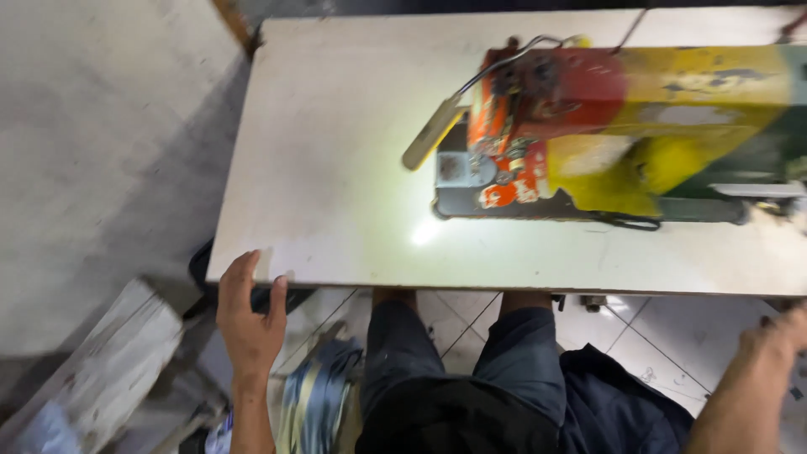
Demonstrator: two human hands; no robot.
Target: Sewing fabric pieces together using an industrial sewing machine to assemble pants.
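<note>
My left hand [250,315] rests with its fingers apart on the near left corner of a white table [336,168], touching the table's edge and holding nothing. My right hand [777,336] is low at the right border, below the table's front edge; it is partly cut off, so its grip is unclear. A sewing machine [605,126], red, orange and yellow, stands on the table's right half, blurred by motion. A small lamp [431,134] on a bent arm shines onto the tabletop beside the machine's needle end.
My knees in dark trousers [471,370] sit under the table over a white tiled floor [672,336]. Striped cloth [315,395] lies by my left leg. A pale wooden plank [92,378] leans at lower left. Grey concrete floor [101,151] spreads to the left.
</note>
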